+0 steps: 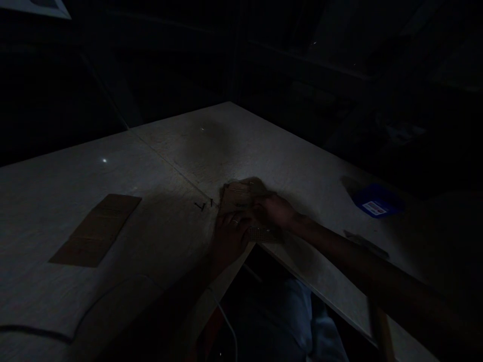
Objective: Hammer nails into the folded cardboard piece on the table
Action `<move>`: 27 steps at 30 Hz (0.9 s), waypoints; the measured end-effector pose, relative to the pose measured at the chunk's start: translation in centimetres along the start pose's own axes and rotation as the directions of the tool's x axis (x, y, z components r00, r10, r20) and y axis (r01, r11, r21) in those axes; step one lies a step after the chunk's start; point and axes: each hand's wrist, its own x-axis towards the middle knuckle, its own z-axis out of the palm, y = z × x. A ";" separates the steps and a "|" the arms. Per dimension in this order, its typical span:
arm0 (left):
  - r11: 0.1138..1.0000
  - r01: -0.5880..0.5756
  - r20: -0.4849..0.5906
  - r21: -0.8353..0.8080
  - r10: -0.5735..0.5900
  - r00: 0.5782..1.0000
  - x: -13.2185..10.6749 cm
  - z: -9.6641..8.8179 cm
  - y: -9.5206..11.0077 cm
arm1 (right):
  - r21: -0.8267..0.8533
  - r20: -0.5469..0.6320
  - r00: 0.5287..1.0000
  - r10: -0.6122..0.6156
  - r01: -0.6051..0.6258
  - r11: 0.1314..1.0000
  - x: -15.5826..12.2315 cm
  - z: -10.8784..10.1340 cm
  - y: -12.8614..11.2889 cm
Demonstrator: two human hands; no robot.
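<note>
A small piece of cardboard (234, 195) lies at the inner corner of the table, in very dim light. My left hand (231, 236), with a ring on one finger, rests on its near edge with the fingers laid flat. Over the cardboard's right side, my right hand (274, 210) is closed, its fingertips together; what they hold is too dark to make out. A strip with a fine grid pattern (264, 235) shows just below the hands. Left of the cardboard are a few dark screws or nails (202, 206).
A larger flat cardboard sheet (100, 229) lies on the pale table (169, 146) at left. A blue plastic container (377, 200) with a white label stands at right, near a thin flat object (366, 244). A dark cable (75, 332) runs along the front left.
</note>
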 end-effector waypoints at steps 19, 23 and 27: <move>1.000 0.003 -0.018 -0.003 -0.003 1.000 0.0 0.1 0.1 | 0.363 -0.253 0.964 -0.083 0.175 0.915 5.0 -3.5 -3.0; 0.999 0.000 -0.019 0.041 0.001 1.000 -0.1 0.4 -0.1 | 0.130 -0.071 0.986 -0.152 0.161 0.978 7.6 -2.7 -6.7; 0.998 0.006 0.008 0.057 -0.006 1.000 -0.2 0.4 -0.2 | 0.034 -0.015 0.967 -0.254 0.254 0.967 9.7 -0.9 -8.6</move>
